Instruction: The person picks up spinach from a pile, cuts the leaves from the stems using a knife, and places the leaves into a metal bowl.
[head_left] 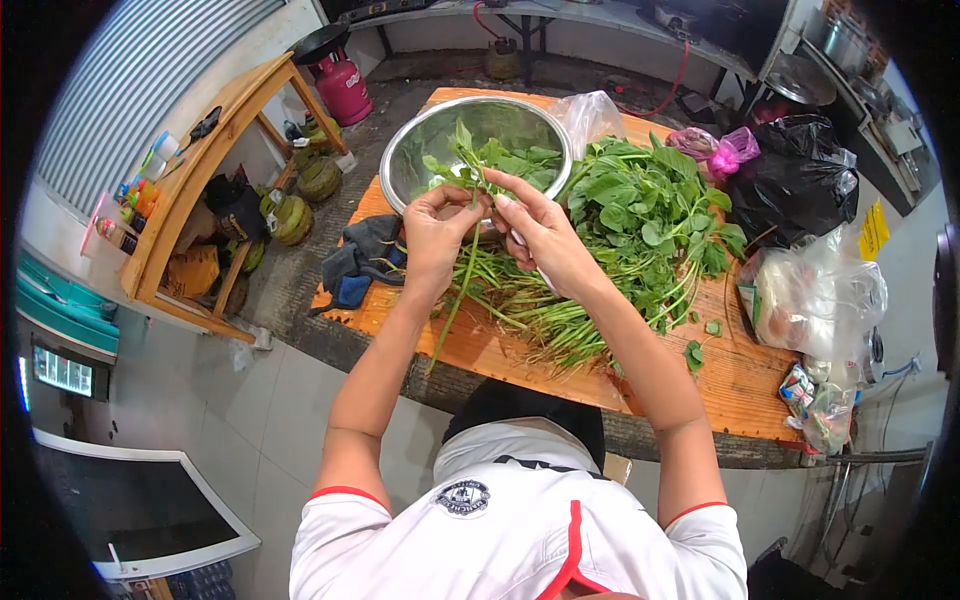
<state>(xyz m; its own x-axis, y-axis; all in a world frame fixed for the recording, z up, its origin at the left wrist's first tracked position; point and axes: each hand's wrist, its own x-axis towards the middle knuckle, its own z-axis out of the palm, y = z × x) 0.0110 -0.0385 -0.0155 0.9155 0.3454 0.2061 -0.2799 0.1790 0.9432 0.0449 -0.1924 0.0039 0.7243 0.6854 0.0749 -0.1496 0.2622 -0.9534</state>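
My left hand (pixel 440 237) pinches a long leafy green stem (pixel 462 290), its leaves up over the bowl and its bare end hanging below. My right hand (pixel 550 240) meets it at the fingertips, closed on the same sprig near the leaves. A slim white thing (pixel 518 237) shows in the right palm, perhaps a knife handle; most of it is hidden. Just beyond both hands stands a steel bowl (pixel 398 165) with picked leaves (pixel 535 160) inside. A large heap of leafy greens (pixel 650 200) lies right of the hands, stems and roots toward me.
The wooden table (pixel 740 370) also bears a dark cloth (pixel 365 255), a black plastic bag (pixel 795 180), clear bags (pixel 815 295) and a pink bag (pixel 735 150). To the left is a wooden shelf (pixel 215 130) with green gas cylinders (pixel 288 215); a pink cylinder (pixel 342 85) stands behind.
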